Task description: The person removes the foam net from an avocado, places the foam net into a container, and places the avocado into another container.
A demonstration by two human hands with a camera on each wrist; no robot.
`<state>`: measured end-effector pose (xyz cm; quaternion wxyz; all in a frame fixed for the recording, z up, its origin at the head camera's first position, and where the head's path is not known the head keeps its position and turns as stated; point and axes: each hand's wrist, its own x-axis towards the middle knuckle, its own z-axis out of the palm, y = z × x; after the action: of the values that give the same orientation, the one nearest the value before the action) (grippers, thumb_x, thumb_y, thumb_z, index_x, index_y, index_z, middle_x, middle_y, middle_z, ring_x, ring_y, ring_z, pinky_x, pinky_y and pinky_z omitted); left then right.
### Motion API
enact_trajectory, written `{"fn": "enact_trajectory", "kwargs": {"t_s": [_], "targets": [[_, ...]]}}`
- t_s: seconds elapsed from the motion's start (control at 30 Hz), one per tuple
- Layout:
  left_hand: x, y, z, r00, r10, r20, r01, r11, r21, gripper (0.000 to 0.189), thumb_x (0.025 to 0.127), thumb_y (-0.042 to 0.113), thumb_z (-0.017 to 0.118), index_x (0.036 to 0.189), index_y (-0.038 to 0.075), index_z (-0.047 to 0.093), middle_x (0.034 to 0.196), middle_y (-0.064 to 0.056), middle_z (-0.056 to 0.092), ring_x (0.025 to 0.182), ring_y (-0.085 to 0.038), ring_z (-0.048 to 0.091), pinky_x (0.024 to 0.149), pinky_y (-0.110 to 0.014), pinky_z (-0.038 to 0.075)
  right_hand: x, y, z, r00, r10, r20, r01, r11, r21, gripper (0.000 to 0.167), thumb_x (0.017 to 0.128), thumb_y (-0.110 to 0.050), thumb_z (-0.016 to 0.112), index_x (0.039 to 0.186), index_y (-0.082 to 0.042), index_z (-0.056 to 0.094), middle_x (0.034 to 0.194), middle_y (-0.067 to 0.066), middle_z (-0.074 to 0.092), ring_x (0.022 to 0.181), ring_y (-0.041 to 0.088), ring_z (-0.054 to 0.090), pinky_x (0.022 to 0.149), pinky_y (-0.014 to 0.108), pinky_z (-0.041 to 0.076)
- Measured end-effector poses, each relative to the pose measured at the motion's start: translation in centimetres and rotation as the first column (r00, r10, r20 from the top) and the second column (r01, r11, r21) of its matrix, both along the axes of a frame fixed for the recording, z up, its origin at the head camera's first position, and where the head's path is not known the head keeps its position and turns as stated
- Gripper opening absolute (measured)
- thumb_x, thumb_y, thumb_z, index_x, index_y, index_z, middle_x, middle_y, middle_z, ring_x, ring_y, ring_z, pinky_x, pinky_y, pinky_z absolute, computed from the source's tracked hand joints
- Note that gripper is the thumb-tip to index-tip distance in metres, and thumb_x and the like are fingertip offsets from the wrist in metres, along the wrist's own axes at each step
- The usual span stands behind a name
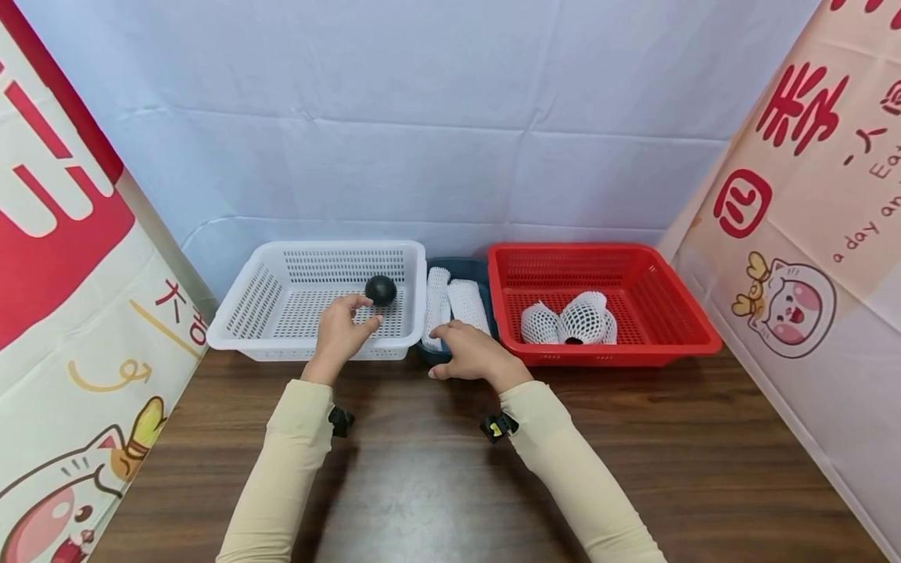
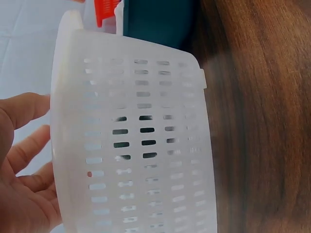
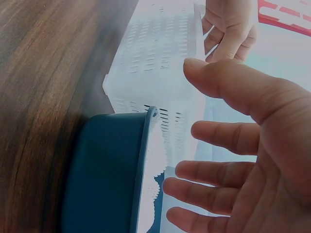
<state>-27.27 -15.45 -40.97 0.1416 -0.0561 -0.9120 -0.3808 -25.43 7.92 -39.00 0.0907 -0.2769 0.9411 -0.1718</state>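
A smooth black ball-shaped thing (image 1: 380, 290) lies in the white plastic basket (image 1: 317, 344). Over that basket's front rim reaches my left hand (image 1: 341, 332), thumb and fingers spread apart beside the ball; whether a fingertip touches it I cannot tell. Through the basket's slots, dark patches show in the left wrist view. White foam net sleeves (image 1: 468, 305) lie in the dark blue tub (image 1: 461, 264). Above the tub's front part is my right hand (image 1: 475, 356), its fingers apart and holding nothing; the right wrist view shows its palm and loosely extended fingers (image 3: 209, 170).
To the right stands a red plastic basket (image 1: 655, 313) with several net-wrapped things (image 1: 584, 319) inside. The two baskets flank the tub on the brown wooden table (image 1: 436, 469). A pale cloth (image 1: 422, 117) hangs behind, and printed cloths (image 1: 795, 258) hang at both sides.
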Motion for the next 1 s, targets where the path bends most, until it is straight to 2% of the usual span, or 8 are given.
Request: {"fn": "enact_trajectory", "kwargs": {"t_s": [0.37, 0.53, 0.63, 0.8, 1.0], "targets": [[0.3, -0.2, 0.1, 0.999, -0.044, 0.001, 0.044, 0.998, -0.047, 0.033, 0.08, 0.019, 0.072, 0.108, 0.003, 0.066, 0.11, -0.019, 0.06, 0.097, -0.036, 0.054, 0.077, -0.047, 0.042, 0.1, -0.1, 0.0, 1.0, -0.001, -0.003, 0.001, 1.0, -0.013, 0.063, 0.077, -0.036, 0.075, 0.129, -0.008, 0.054, 0.125, 0.009, 0.052, 0.11, 0.021, 0.049, 0.092, 0.039, 0.041], [1.8, 0.2, 0.8, 0.994, -0.106, 0.03, 0.11, 0.982, -0.154, 0.038, 0.079, 0.021, 0.073, 0.112, 0.004, 0.065, 0.114, -0.02, 0.057, 0.106, -0.038, 0.05, 0.086, -0.051, 0.039, 0.7, 0.4, 0.9, 1.0, 0.007, -0.021, -0.007, 1.0, 0.026, 0.063, 0.077, -0.036, 0.075, 0.129, -0.007, 0.054, 0.125, 0.009, 0.053, 0.111, 0.022, 0.049, 0.091, 0.039, 0.042], [2.8, 0.8, 1.4, 0.99, -0.134, 0.04, 0.139, 0.973, -0.185, 0.041, 0.079, 0.027, 0.074, 0.113, 0.006, 0.065, 0.117, -0.019, 0.056, 0.109, -0.037, 0.049, 0.088, -0.052, 0.038, 0.9, 0.9, 1.5, 0.999, -0.001, -0.053, 0.004, 0.999, 0.05, 0.064, 0.076, -0.037, 0.075, 0.129, -0.008, 0.055, 0.125, 0.01, 0.053, 0.112, 0.024, 0.049, 0.092, 0.041, 0.042], [3.2, 1.2, 1.6, 0.99, -0.136, 0.03, 0.139, 0.969, -0.206, 0.042, 0.078, 0.028, 0.074, 0.114, 0.007, 0.065, 0.119, -0.018, 0.056, 0.11, -0.037, 0.05, 0.088, -0.051, 0.038, 1.0, 1.6, 2.0, 0.997, 0.0, -0.078, 0.003, 0.999, 0.045, 0.066, 0.075, -0.037, 0.075, 0.13, -0.007, 0.054, 0.127, 0.012, 0.052, 0.112, 0.026, 0.049, 0.092, 0.044, 0.041], [3.3, 1.6, 1.1, 0.99, -0.137, -0.024, 0.123, 0.942, -0.313, 0.042, 0.076, 0.03, 0.075, 0.111, 0.008, 0.066, 0.114, -0.017, 0.059, 0.102, -0.038, 0.054, 0.081, -0.054, 0.041, 1.1, 2.3, 2.1, 0.997, -0.005, -0.077, 0.007, 1.0, 0.026, 0.063, 0.077, -0.035, 0.075, 0.129, -0.007, 0.054, 0.126, 0.012, 0.052, 0.111, 0.025, 0.05, 0.09, 0.043, 0.042]]}}
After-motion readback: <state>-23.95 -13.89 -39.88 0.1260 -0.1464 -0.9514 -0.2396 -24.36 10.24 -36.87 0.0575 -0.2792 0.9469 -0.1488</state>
